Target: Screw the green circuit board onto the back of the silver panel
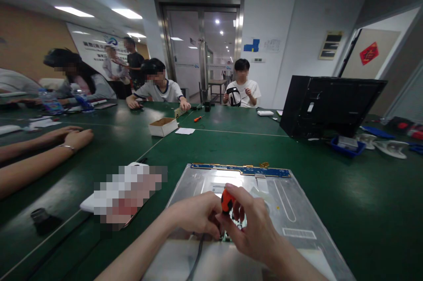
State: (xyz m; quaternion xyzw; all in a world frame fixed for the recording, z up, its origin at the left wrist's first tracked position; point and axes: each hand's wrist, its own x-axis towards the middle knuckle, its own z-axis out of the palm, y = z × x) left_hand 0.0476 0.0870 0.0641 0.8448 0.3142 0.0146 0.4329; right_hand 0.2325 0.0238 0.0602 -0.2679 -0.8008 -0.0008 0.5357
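Note:
My right hand [256, 223] grips the orange and black handle of a screwdriver [227, 201], which stands roughly upright. Its tip is hidden behind my fingers, over a small green circuit board [226, 237]. Close against it on the left, my left hand [201, 212] is closed with its fingertips low by the board; whatever they pinch is hidden. Both hands are over a large silvery metal display panel [291, 204] lying flat. A blue circuit strip [241, 170] runs along the panel's far edge. A dark cable [199, 256] passes below my left wrist.
Left of the panel lies a white, partly blurred object [95, 201], with a small black cylinder [40, 215] nearer. Another person's forearms [42, 146] rest at far left. Ahead are a white box [163, 127] and an orange screwdriver [198, 118]; a black monitor [327, 106] stands right.

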